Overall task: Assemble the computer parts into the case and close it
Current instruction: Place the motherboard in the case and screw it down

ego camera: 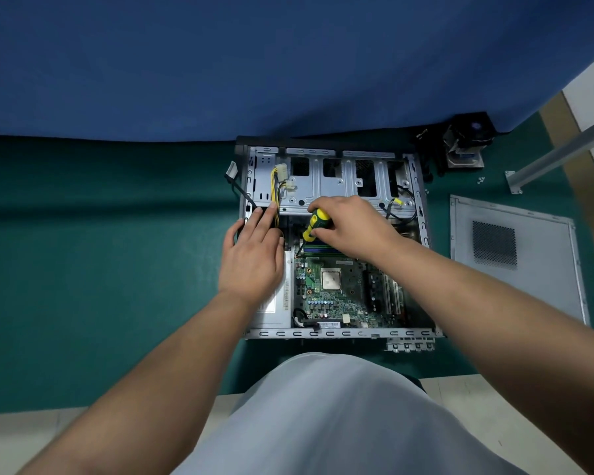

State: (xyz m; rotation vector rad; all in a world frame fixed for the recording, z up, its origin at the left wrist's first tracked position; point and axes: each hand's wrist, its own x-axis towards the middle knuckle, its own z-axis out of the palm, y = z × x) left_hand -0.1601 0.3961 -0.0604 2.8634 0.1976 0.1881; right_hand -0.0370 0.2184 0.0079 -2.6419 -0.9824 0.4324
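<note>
An open grey computer case (333, 333) lies on the green table with a green motherboard (336, 296) inside it. My right hand (354, 224) grips a yellow-and-green screwdriver (314, 226), its tip down at the motherboard's upper left corner. My left hand (254, 255) rests flat, fingers straight, on the power supply (275, 310) and the cables at the case's left side. The case's side panel (515, 258) lies flat to the right of the case.
A CPU cooler with fan (467, 142) stands beyond the case's far right corner. A few small screws (480, 180) lie near a metal rail (556, 156) at the right. A blue partition (254, 63) rises behind the table.
</note>
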